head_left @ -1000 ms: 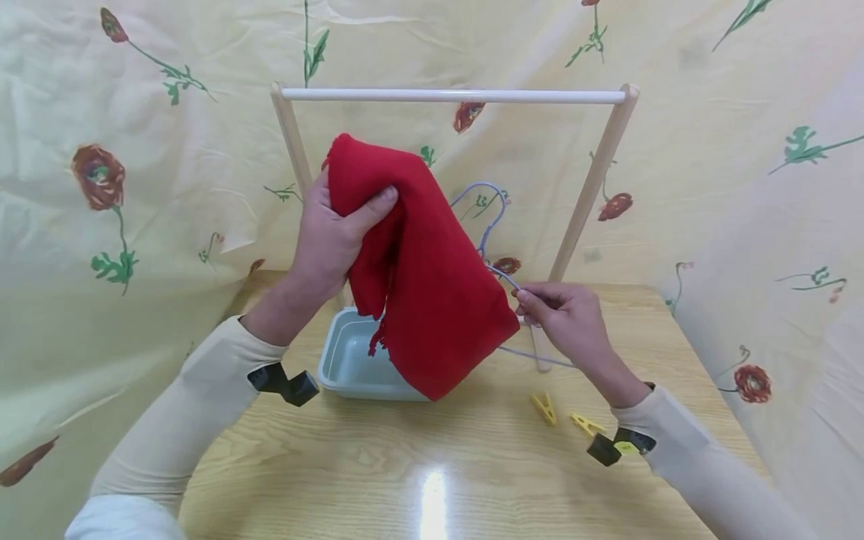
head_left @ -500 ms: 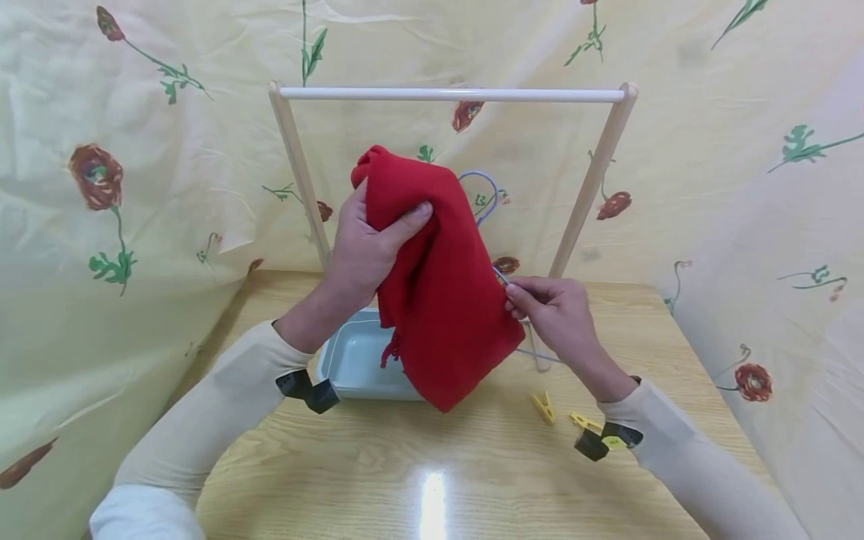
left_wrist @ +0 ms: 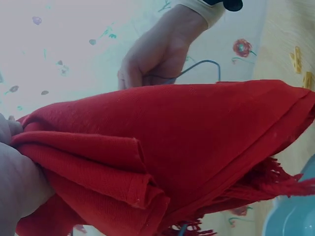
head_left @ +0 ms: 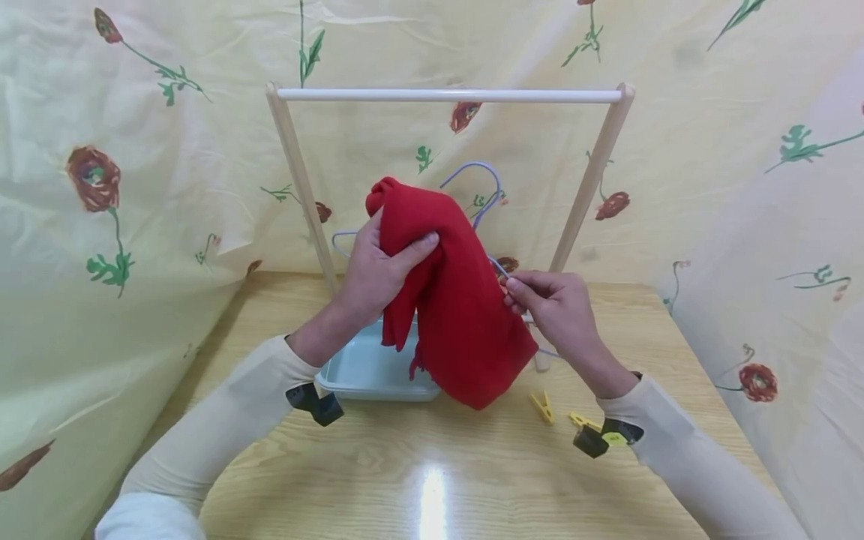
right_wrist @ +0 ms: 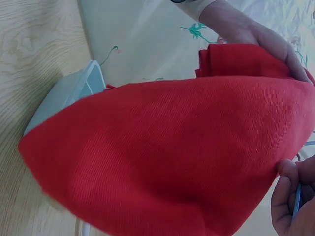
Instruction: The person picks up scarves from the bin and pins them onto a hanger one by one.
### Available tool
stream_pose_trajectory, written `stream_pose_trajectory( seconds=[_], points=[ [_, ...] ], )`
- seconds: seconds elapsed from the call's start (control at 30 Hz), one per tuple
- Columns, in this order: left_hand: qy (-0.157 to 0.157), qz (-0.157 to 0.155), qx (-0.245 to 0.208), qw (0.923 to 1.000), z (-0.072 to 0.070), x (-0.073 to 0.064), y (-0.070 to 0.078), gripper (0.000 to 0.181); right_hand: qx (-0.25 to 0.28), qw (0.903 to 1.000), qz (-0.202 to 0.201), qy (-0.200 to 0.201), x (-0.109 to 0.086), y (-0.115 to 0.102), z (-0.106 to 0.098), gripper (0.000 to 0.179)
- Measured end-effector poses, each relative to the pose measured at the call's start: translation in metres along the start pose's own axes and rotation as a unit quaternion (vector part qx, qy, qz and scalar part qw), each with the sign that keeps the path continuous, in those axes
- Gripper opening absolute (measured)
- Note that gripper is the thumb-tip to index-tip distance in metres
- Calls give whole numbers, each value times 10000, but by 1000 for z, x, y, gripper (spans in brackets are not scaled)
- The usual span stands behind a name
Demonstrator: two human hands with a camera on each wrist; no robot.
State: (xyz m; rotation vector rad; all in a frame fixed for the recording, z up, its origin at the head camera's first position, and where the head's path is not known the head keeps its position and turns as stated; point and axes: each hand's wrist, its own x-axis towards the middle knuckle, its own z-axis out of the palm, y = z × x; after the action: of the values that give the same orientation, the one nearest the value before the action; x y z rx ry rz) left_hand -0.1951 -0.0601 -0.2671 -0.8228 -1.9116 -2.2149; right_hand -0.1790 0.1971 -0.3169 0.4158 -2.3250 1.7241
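Note:
A red fringed scarf [head_left: 466,315] hangs folded in the air, gripped near its top by my left hand [head_left: 381,274], thumb across the front. Behind the cloth is a blue wire hanger [head_left: 498,191]; its hook rises above the scarf and one end shows at the left. My right hand [head_left: 556,304] pinches the hanger's right arm between thumb and fingers, close beside the scarf's edge. In the left wrist view the fringe [left_wrist: 275,182] dangles from the lower edge. The hanger's middle is hidden by the scarf [right_wrist: 162,147].
A rack with a white rail [head_left: 445,95] and wooden posts stands behind the hands. Below the scarf sits a pale blue basin [head_left: 364,386] on the wooden table [head_left: 324,465]. Two yellow clothespins [head_left: 542,407] lie at the right. Flowered cloth [head_left: 189,150] surrounds the table.
My left hand has moved right and down with the scarf, which now covers more of the hanger's middle. The right hand has shifted slightly left and up, still pinching the hanger.

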Motion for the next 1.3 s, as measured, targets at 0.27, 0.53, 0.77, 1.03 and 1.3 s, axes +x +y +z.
stream_pose_trajectory(
  seconds=[0.27, 0.53, 0.77, 1.03, 1.3],
  points=[
    [-505, -46, -213, 9985, -4, -4, -3, 46, -123, 9999, -61, 39, 3, -6, -1, 22],
    [-480, 222, -796, 9954, -9, -8, -5, 37, 58, 9996, -248, -105, 7, -14, -5, 28],
    [-9, 93, -898, 9959, -5, -18, -11, 35, 244, 9995, -186, -40, 10, -12, -5, 28],
    [486, -35, -1312, 9902, 5, -22, -18, 29, 215, 9996, -96, 151, 13, -15, -4, 30],
    [663, -766, -1682, 9805, 5, -21, -23, 23, 162, 9997, -90, 175, 14, -19, -3, 30]
  ],
)
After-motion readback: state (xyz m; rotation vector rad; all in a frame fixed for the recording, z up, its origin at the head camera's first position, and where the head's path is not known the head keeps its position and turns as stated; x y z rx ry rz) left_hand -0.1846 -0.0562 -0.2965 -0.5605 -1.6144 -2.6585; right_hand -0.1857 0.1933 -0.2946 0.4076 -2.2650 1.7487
